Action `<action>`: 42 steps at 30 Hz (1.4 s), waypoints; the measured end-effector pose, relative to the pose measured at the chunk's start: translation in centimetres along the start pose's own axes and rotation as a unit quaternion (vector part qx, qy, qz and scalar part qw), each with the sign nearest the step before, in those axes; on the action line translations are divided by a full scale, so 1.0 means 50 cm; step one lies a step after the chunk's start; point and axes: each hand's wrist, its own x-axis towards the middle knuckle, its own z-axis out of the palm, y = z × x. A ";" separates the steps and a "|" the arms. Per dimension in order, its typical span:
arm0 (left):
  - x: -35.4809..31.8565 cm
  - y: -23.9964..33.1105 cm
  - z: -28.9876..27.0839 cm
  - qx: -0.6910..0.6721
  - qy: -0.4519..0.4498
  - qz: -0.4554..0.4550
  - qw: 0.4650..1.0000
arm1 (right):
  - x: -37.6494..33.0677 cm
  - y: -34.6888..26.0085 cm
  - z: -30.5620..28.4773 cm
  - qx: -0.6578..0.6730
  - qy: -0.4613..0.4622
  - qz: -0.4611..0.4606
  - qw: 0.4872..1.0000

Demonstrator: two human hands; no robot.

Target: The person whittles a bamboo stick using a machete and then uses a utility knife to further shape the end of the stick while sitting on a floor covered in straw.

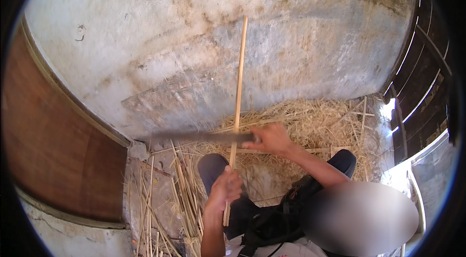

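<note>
My left hand [225, 190] is closed round the lower part of a long, pale bamboo strip [239, 82]. The strip stands up and away from me, its far end in front of the wall. In my right hand [272, 139] is the handle of a long, dark-bladed machete [199, 136]. Its blade points left and crosses the strip a little above my left hand, smeared by motion. Whether the edge touches the strip I cannot tell.
Straw-like shavings [310, 111] heap along the foot of the stained wall [291, 53]. Several split strips [182, 184] lie on the floor to my left, near a brown wooden door [63, 135]. Dark slats [422, 77] stand at the right. My bent knees [212, 167] are close below the blade.
</note>
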 end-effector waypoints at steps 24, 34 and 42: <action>0.030 -0.008 -0.050 -0.296 -0.190 -0.093 0.932 | -0.012 -0.019 0.015 0.041 0.054 -0.011 0.998; 0.040 -0.006 -0.039 -0.290 -0.208 -0.090 0.930 | -0.012 -0.027 0.015 0.031 0.048 0.010 0.998; 0.058 -0.006 -0.045 -0.312 -0.241 -0.105 0.913 | 0.008 -0.009 -0.002 0.024 0.044 0.026 0.998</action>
